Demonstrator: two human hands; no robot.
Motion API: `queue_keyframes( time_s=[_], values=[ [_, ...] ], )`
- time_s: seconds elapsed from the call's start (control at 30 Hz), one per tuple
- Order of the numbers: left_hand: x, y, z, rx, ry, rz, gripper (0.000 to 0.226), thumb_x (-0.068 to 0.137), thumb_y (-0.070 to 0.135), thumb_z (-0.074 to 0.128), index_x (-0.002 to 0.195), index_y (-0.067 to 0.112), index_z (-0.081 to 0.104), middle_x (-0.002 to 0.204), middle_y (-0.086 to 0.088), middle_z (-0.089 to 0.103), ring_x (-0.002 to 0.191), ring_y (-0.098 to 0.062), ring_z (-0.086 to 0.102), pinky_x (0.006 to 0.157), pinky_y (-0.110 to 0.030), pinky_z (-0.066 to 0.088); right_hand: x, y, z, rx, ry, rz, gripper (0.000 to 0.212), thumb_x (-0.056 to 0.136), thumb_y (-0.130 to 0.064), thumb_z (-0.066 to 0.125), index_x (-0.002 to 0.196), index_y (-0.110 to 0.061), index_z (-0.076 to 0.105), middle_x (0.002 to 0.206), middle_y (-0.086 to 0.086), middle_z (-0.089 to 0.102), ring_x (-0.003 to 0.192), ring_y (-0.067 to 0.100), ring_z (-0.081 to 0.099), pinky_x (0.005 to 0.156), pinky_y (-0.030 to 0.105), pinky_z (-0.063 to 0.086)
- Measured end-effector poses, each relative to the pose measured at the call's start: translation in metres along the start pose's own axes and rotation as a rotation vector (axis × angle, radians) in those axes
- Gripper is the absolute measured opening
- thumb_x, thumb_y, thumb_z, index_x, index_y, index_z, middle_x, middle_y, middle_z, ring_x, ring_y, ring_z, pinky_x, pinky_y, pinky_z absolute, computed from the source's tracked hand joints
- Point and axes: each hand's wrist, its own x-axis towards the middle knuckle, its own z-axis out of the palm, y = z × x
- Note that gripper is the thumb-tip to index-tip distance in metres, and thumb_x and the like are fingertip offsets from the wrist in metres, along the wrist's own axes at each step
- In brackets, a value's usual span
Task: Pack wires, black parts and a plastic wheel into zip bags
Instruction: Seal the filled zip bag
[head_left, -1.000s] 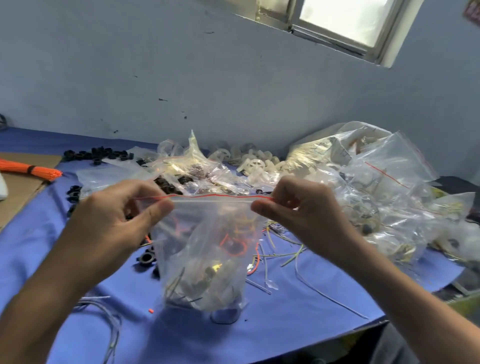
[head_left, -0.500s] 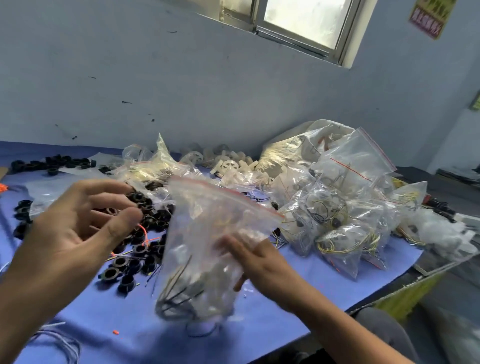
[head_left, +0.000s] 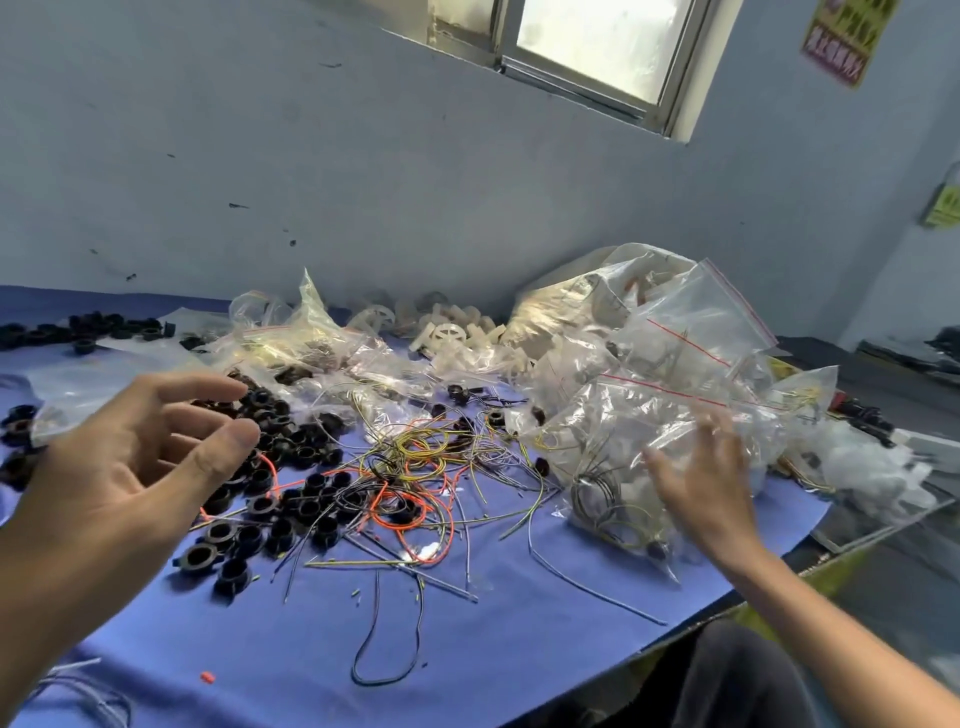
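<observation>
A filled, sealed zip bag (head_left: 605, 457) with wires and parts inside lies at the foot of a pile of packed bags (head_left: 691, 338) on the right. My right hand (head_left: 701, 486) is against its right side with fingers spread and gripping nothing. My left hand (head_left: 140, 457) hovers open above the black ring-shaped parts (head_left: 291, 499) at the left. Loose yellow, orange and dark wires (head_left: 415, 467) lie tangled in the middle of the blue table cover (head_left: 493, 654). White plastic wheels (head_left: 447, 332) are heaped at the back by the wall.
Flat unfilled zip bags (head_left: 98, 376) and a few lumpy bags (head_left: 291, 343) lie at the back left, with more black parts (head_left: 78, 330) behind them. The table's edge runs diagonally at the lower right, and my dark-clothed knee (head_left: 737, 680) shows below it.
The bag I sealed with both hands has gone right and now lies against the pile. My right hand has let go of it; my left hand stays open at the left.
</observation>
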Motion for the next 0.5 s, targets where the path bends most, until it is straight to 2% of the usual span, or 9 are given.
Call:
queue_keyframes(
  time_s=[0.03, 0.07, 0.13, 0.17, 0.23, 0.3, 0.37, 0.43, 0.5],
  values=[
    [0.0, -0.002, 0.002, 0.003, -0.005, 0.0, 0.065, 0.08, 0.071, 0.064, 0.132, 0.033, 0.056, 0.101, 0.005, 0.071, 0.083, -0.013, 0.07, 0.069, -0.05, 0.06, -0.008, -0.002, 0.008, -0.115, -0.046, -0.143, 0.082, 0.081, -0.069, 0.058, 0.148, -0.038, 0.022, 0.156, 0.009, 0.017, 0.141, 0.037, 0.024, 0.107, 0.06, 0.033],
    [0.001, -0.004, 0.004, 0.008, -0.013, -0.004, 0.065, 0.079, 0.072, 0.064, 0.131, 0.034, 0.057, 0.101, 0.006, 0.071, 0.082, -0.014, 0.07, 0.07, -0.052, 0.06, -0.014, -0.005, 0.017, -0.206, -0.118, -0.211, 0.085, 0.077, -0.078, 0.051, 0.148, -0.045, 0.019, 0.16, 0.005, 0.009, 0.145, 0.036, 0.016, 0.108, 0.061, 0.029],
    [0.0, -0.005, 0.007, 0.028, -0.023, -0.01, 0.065, 0.078, 0.074, 0.063, 0.129, 0.035, 0.058, 0.099, 0.006, 0.071, 0.08, -0.014, 0.069, 0.069, -0.051, 0.06, -0.02, -0.008, 0.032, -0.277, -0.273, -0.182, 0.093, 0.069, -0.09, 0.042, 0.148, -0.052, 0.012, 0.163, -0.003, -0.004, 0.149, 0.032, 0.001, 0.112, 0.061, 0.019],
    [-0.002, -0.004, 0.008, 0.037, -0.027, -0.013, 0.064, 0.077, 0.075, 0.063, 0.127, 0.035, 0.059, 0.097, 0.006, 0.071, 0.079, -0.014, 0.069, 0.068, -0.046, 0.06, -0.02, -0.009, 0.038, -0.269, -0.321, -0.133, 0.096, 0.067, -0.092, 0.042, 0.148, -0.052, 0.01, 0.164, -0.003, -0.004, 0.15, 0.031, -0.002, 0.114, 0.06, 0.016],
    [-0.007, 0.001, 0.016, 0.039, -0.034, -0.025, 0.058, 0.076, 0.075, 0.062, 0.12, 0.037, 0.062, 0.093, 0.006, 0.071, 0.076, -0.014, 0.068, 0.062, -0.032, 0.058, -0.018, -0.004, 0.047, -0.265, -0.308, -0.082, 0.098, 0.066, -0.09, 0.045, 0.149, -0.048, 0.014, 0.164, 0.0, 0.003, 0.15, 0.031, 0.003, 0.116, 0.058, 0.019],
    [-0.013, 0.004, 0.027, 0.083, -0.065, -0.026, 0.046, 0.077, 0.068, 0.062, 0.112, 0.038, 0.064, 0.088, 0.008, 0.071, 0.072, -0.012, 0.067, 0.061, -0.026, 0.053, -0.015, 0.003, 0.056, -0.29, -0.216, -0.103, 0.099, 0.065, -0.09, 0.044, 0.149, -0.043, 0.023, 0.163, 0.006, 0.014, 0.148, 0.035, 0.015, 0.114, 0.056, 0.025],
    [-0.019, 0.004, 0.035, 0.135, -0.105, -0.045, 0.031, 0.079, 0.057, 0.064, 0.104, 0.04, 0.065, 0.085, 0.01, 0.07, 0.069, -0.011, 0.066, 0.064, -0.026, 0.052, -0.004, 0.007, 0.066, -0.266, -0.162, -0.134, 0.1, 0.063, -0.089, 0.045, 0.148, -0.04, 0.029, 0.159, 0.013, 0.024, 0.145, 0.04, 0.023, 0.114, 0.056, 0.027],
    [-0.023, -0.002, 0.039, 0.155, -0.151, -0.089, 0.016, 0.086, 0.045, 0.069, 0.1, 0.041, 0.064, 0.082, 0.013, 0.069, 0.069, -0.012, 0.066, 0.066, -0.03, 0.053, 0.01, 0.013, 0.075, -0.243, -0.181, -0.141, 0.1, 0.062, -0.087, 0.05, 0.148, -0.039, 0.03, 0.157, 0.017, 0.026, 0.144, 0.041, 0.023, 0.115, 0.055, 0.025],
    [-0.027, -0.01, 0.038, 0.192, -0.186, -0.114, 0.013, 0.09, 0.036, 0.069, 0.1, 0.042, 0.062, 0.081, 0.015, 0.068, 0.071, -0.01, 0.065, 0.068, -0.029, 0.052, 0.025, 0.017, 0.079, -0.259, -0.208, -0.142, 0.101, 0.062, -0.086, 0.053, 0.148, -0.04, 0.028, 0.158, 0.017, 0.024, 0.145, 0.04, 0.02, 0.117, 0.054, 0.023]
  ],
)
